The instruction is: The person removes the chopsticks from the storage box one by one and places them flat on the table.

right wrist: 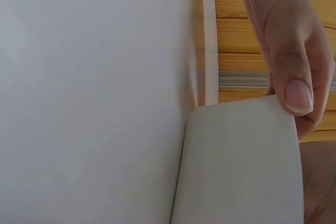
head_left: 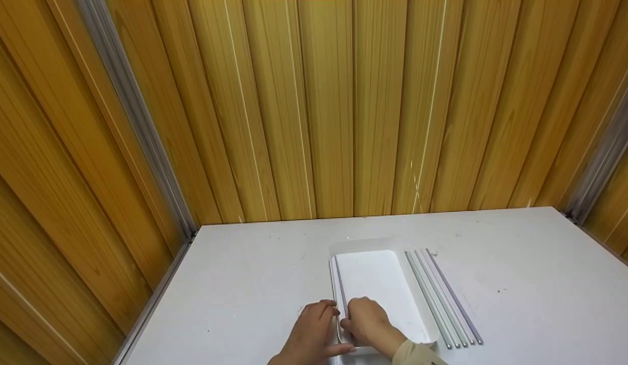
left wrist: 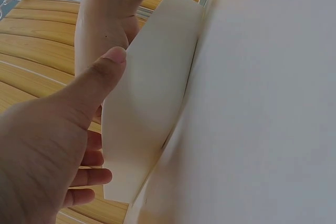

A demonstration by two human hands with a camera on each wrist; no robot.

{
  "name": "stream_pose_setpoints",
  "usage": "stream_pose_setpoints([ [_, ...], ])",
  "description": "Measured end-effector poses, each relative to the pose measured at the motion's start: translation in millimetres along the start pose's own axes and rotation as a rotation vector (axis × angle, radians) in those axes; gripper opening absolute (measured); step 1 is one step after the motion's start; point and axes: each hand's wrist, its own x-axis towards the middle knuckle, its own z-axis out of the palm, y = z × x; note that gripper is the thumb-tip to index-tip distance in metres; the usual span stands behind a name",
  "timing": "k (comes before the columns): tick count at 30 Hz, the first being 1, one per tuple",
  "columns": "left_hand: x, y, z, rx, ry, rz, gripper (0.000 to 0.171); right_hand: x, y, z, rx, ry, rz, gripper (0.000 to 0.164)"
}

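A shallow white rectangular tray (head_left: 417, 304) stands on the table. Along the inside of its left wall lies a thin purple-tinted rod (head_left: 340, 279). My right hand (head_left: 367, 319) reaches into the tray with curled fingers around the rod's near end; the fingertips are partly hidden. My left hand (head_left: 314, 327) grips the tray's near left corner. In the left wrist view, the left thumb (left wrist: 107, 66) presses the rim of a tray wall (left wrist: 152, 82), with the other fingers beyond it. The right wrist view shows the left hand (right wrist: 291, 51) at that corner.
Several thin rods (head_left: 440, 299), pale green and purple with silvery ends, lie side by side right of the tray. The white table (head_left: 243, 284) backs onto a wood-patterned wall (head_left: 324, 111). A metal post (head_left: 136, 106) rises at the left.
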Motion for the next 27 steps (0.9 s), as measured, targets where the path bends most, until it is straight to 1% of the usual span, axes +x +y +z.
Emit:
stream_pose_setpoints([
  [6, 0.2, -0.8, -0.1, -0.015, -0.025, -0.018, 0.061, -0.8, 1.3, -3.1, 0.021, 0.009, 0.011, 0.025],
  [12, 1.6, -1.0, -1.2, -0.018, -0.032, -0.019, 0.061, -2.7, 5.7, -8.8, 0.054, -0.001, 0.024, 0.024],
  [18, 1.5, -0.3, -4.6, -0.010, -0.044, -0.028, 0.061, -5.0, 9.0, -16.3, 0.042, -0.005, 0.042, 0.022],
  [24, 1.9, -0.2, -4.3, -0.006, -0.042, -0.031, 0.061, -6.8, 12.9, -19.7, 0.031, -0.003, 0.052, 0.021],
  [27, 2.1, 0.1, -4.4, 0.004, -0.058, -0.040, 0.062, -7.5, 14.4, -20.3, 0.031, 0.005, 0.049, 0.021],
])
